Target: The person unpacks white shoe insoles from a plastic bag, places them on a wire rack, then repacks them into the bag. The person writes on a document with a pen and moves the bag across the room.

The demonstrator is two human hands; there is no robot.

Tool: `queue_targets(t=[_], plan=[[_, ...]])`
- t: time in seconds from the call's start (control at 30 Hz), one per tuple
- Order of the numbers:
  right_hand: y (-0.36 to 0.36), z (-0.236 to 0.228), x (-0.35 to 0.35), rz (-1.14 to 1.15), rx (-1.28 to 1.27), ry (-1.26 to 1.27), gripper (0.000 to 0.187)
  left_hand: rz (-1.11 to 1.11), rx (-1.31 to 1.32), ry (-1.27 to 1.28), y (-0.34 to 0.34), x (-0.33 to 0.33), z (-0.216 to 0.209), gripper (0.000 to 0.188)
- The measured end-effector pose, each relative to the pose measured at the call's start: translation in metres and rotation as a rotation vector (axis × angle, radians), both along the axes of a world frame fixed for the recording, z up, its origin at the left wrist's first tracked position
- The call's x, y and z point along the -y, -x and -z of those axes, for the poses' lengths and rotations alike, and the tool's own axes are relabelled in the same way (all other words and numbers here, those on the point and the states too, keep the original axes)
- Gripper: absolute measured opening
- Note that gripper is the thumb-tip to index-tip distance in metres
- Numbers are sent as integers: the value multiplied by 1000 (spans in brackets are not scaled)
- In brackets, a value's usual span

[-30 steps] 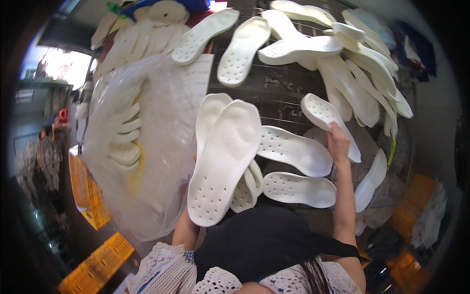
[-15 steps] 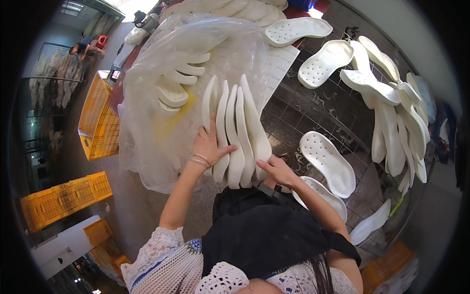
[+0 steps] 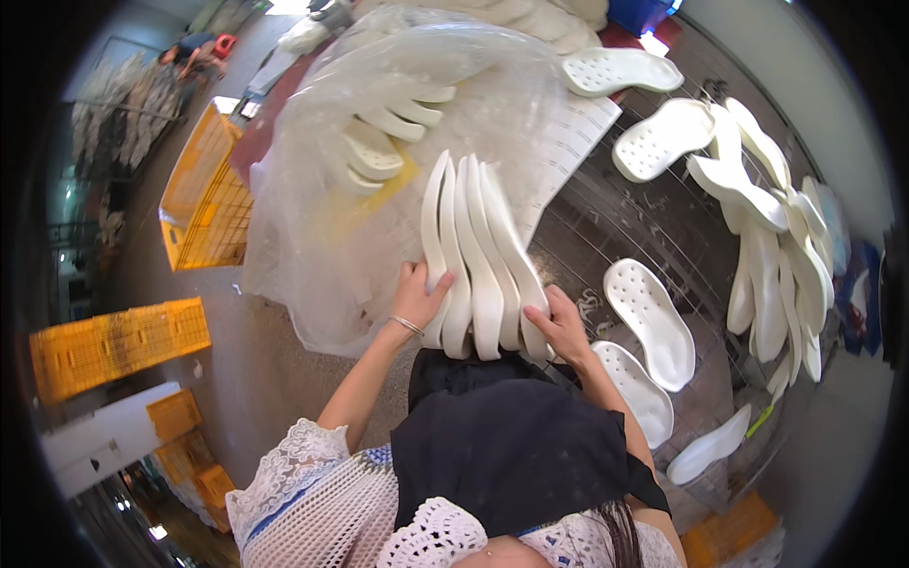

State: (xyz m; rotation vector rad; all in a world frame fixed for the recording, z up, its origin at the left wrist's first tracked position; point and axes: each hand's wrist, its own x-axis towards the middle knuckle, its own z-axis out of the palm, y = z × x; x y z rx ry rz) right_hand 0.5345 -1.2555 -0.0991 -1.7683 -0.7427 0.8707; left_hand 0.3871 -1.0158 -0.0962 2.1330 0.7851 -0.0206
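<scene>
A row of several white foam shoe soles (image 3: 480, 260) stands on edge, side by side, in front of my black apron. My left hand (image 3: 421, 301) presses on the left side of the row, and my right hand (image 3: 561, 327) grips its right side, so the soles are squeezed together between them. Just beyond, a clear plastic bag (image 3: 317, 237) lies over a printed sheet, with a few more white soles (image 3: 374, 147) inside it. My fingertips on the outer faces of the row are partly hidden.
Loose soles (image 3: 650, 324) with small holes lie on the dark grid-marked table (image 3: 592, 222) to my right, beside a heap of soles (image 3: 772, 256). A green-handled tool (image 3: 759, 421) lies near the right edge. Yellow crates (image 3: 123, 336) stand on the floor at left. Another person (image 3: 189, 52) sits far back.
The soles, fanned apart before, are now pressed closer together. My left hand has shifted onto the row's outer left side. The whole view has turned slightly.
</scene>
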Motion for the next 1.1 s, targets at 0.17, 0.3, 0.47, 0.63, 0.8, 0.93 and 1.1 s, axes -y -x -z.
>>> queue_targets(t=[0.17,0.3,0.47,0.63,0.8,0.93,1.1], plan=[[-32,-72,2,-168,449,-230,54,-238,515,666,30,2,-25,79],[-71,-71,-45,-94,160,-283,43,-489,549,1141,34,18,-29,81],[-26,-30,-69,-27,-164,237,77,-310,499,1226,7,14,16,59],[30,-4,-45,187,699,334,124,-30,-75,684,-4,-75,31,41],[4,25,-52,409,443,-19,100,-729,-82,-109,-56,-199,34,36],[-11,-14,-38,221,452,95,77,-846,396,519,-95,-226,41,43],[-30,-85,-42,-78,459,75,74,-490,351,332,-126,-206,-2,34]])
